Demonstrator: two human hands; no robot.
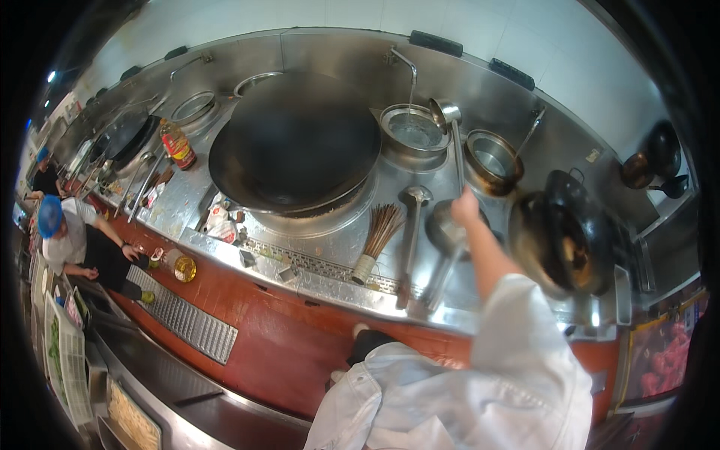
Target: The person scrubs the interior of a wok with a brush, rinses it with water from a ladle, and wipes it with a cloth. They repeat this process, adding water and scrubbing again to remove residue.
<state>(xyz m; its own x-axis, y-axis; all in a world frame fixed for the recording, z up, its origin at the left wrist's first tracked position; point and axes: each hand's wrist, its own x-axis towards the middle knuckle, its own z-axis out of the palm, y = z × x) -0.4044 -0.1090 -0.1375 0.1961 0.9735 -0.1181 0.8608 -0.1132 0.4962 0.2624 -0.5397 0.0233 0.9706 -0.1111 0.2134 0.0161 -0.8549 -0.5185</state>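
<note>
My right hand [466, 208] grips the long handle of a metal ladle [447, 113]. The ladle's bowl hangs at the right rim of a steel water pot [413, 138], into which a wall faucet [409, 62] runs a thin stream. Just right of the handle sits a second, browned pot of water [494, 160]. Beneath my hand and forearm lies a wide, long-handled metal utensil [444, 225], partly hidden. Left of it rest another ladle [417, 197] and a bamboo wok brush [379, 236]. My left hand is out of view.
A large dark wok [292, 152] covers the stove's middle. More woks [568, 236] lean together at the right. An oil bottle [177, 145] and crumpled packaging [221, 222] are on the counter. A co-worker [73, 236] in a blue cap stands at left, near an oil jug [183, 267] on the floor.
</note>
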